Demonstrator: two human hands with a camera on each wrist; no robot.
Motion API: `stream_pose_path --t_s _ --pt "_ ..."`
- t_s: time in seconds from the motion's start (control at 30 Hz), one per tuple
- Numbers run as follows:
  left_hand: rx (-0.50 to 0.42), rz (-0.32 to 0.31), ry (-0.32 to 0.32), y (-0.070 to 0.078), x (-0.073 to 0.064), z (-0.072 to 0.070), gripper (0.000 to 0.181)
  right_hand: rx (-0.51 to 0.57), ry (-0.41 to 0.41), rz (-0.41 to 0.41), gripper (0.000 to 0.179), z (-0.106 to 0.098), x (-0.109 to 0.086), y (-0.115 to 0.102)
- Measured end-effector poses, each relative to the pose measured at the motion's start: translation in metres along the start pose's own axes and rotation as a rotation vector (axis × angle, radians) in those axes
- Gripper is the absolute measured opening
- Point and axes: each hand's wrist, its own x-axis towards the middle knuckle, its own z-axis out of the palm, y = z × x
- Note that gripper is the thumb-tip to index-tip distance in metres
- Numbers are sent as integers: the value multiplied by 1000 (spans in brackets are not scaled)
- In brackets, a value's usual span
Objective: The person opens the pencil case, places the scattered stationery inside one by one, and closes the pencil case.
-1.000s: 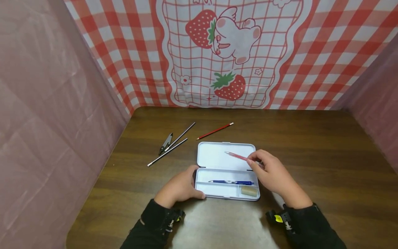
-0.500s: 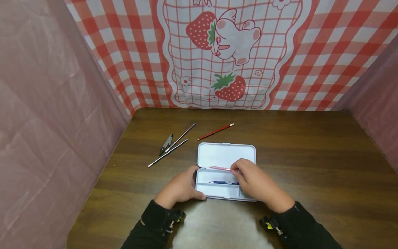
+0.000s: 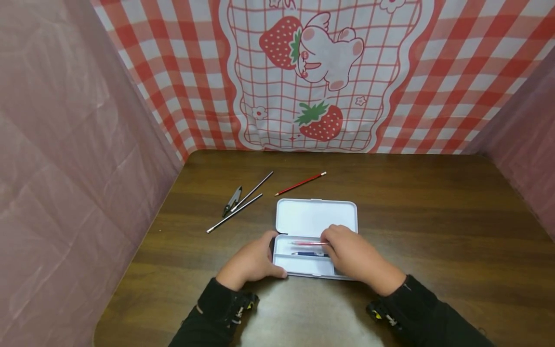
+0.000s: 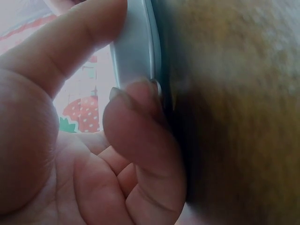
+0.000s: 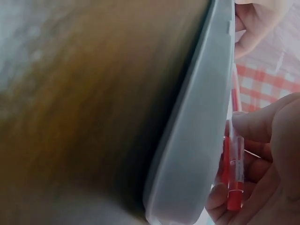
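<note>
A white pencil case (image 3: 303,266) lies unfolded on the table, its lid (image 3: 315,216) laid back. My left hand (image 3: 249,262) grips the case's left end, thumb at the front corner and fingers at the side, as the left wrist view shows close up. My right hand (image 3: 357,258) pinches a clear red pen (image 3: 309,243), low over the rear compartment. In the right wrist view the red end of this pen (image 5: 235,190) sticks out under the fingers. A blue pen (image 3: 305,253) lies in that compartment, partly hidden by the right hand, which also covers the front right compartment.
Behind the case lies a red pencil (image 3: 300,183) with a white end. Farther left are two thin striped pencils (image 3: 234,213) and a grey metal drawing compass (image 3: 232,201). A checked strawberry cloth (image 3: 321,72) hangs behind the wooden table (image 3: 433,217).
My right hand has come left and down from over the lid, bringing the red pen over the rear compartment and levelling it. The left hand keeps its place on the case.
</note>
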Motion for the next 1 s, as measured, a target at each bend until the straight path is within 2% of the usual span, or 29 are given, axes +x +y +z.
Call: stream_pose_path --t_s 0.27,0.6,1.0 --pt "1 6 2 0 0 0 94 -130 -5 -23 14 -3 0 -2" --pt "3 2 0 1 0 0 94 -150 -24 -9 18 -3 1 -3" --pt "5 -1 5 3 -1 -1 93 -157 -2 -45 13 -2 -2 -2"
